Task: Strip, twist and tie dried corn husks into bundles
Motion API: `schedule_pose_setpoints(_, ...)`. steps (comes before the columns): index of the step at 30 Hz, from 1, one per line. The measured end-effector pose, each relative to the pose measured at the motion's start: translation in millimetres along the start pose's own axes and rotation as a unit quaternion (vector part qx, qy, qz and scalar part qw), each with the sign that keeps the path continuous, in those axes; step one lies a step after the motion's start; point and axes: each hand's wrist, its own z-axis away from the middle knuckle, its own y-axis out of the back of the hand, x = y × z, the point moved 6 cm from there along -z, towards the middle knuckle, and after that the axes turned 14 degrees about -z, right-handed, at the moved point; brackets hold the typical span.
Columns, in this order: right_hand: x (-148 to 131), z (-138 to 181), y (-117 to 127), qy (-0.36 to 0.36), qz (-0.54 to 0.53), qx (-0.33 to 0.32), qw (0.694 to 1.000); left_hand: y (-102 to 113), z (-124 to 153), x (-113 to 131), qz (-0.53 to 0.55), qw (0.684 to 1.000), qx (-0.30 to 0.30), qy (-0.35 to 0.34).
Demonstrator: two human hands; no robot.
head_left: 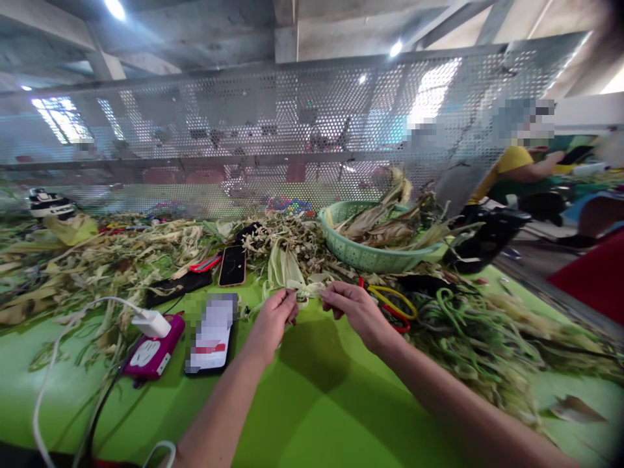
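My left hand [273,318] and my right hand [353,307] meet over a bright green table [302,396]. Both pinch the ends of a pale strip of corn husk [306,292] that runs between them. Behind the strip stands a folded bundle of pale husk leaves [285,268]. Scissors with yellow and red handles [392,305] lie just right of my right hand.
Dried husks [97,260] cover the table's back. A green plastic basket [370,250] holds more husks. Left are a phone with a lit screen [212,333], a second phone [233,265], a magenta power strip [153,351] with white charger. A person in yellow [511,170] sits far right behind a perforated metal screen [292,123].
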Motion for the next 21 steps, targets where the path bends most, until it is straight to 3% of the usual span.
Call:
schedule_pose_setpoints(4, -3.1, 0.4, 2.0, -0.002, 0.018, -0.006, 1.0, 6.1, 0.0, 5.2, -0.025, 0.999, 0.02, -0.018)
schedule_pose_setpoints(9, -24.4, 1.1, 16.8, 0.123, 0.123, 0.054, 0.983, 5.3, 5.1, 19.7, -0.202, 0.976, 0.003, -0.084)
schedule_pose_setpoints(11, -27.3, 0.4, 15.1, 0.142, 0.15, 0.027, 0.978, 0.9, 8.3, 24.7, -0.261, 0.959, -0.001, -0.113)
schedule_pose_setpoints(15, -15.8, -1.0, 3.7, 0.078, 0.104, -0.048, 0.99, -10.9, 12.8, 29.6, -0.28, 0.948, -0.034, -0.144)
schedule_pose_setpoints(21, -3.7, 3.1, -4.5, 0.005, -0.059, -0.026, 0.998, -19.7, 11.9, 22.9, -0.155, 0.978, -0.108, -0.088)
